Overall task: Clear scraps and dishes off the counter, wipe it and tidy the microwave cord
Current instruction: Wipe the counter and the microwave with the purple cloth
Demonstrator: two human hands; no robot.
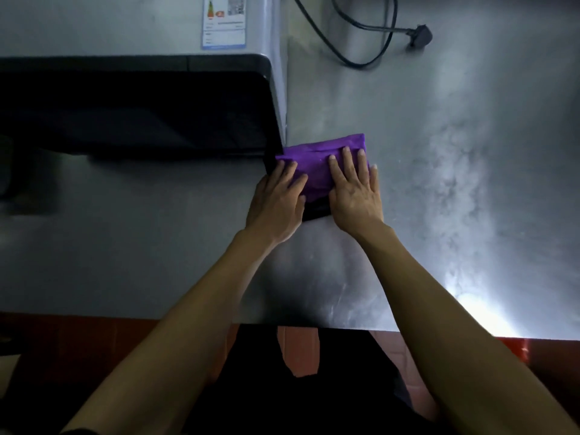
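Microwave (135, 111) sits far left on the steel worktop (439, 215), and right at its front corner the left hand (279, 199) lies flat, fingers straight, on the purple cloth (320, 158). Right hand (356, 191) presses beside it, fingers spread over the cloth's right half. Up top right, the black cord (361, 26) loops loose, plug (419, 36) on the worktop.

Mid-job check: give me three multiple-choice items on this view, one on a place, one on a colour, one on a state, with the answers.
1. Where does the cord's plug lie?
A. on the counter, right of the microwave
B. in a wall socket
C. on the floor

2. What colour is the cloth?
A. yellow
B. purple
C. white

3. How do the hands meet the cloth?
A. both lifted clear
B. one only
C. both pressing flat

Answers: A, the plug lies loose on steel; B, plainly purple; C, the left hand and right hand lie on it, fingers straight.
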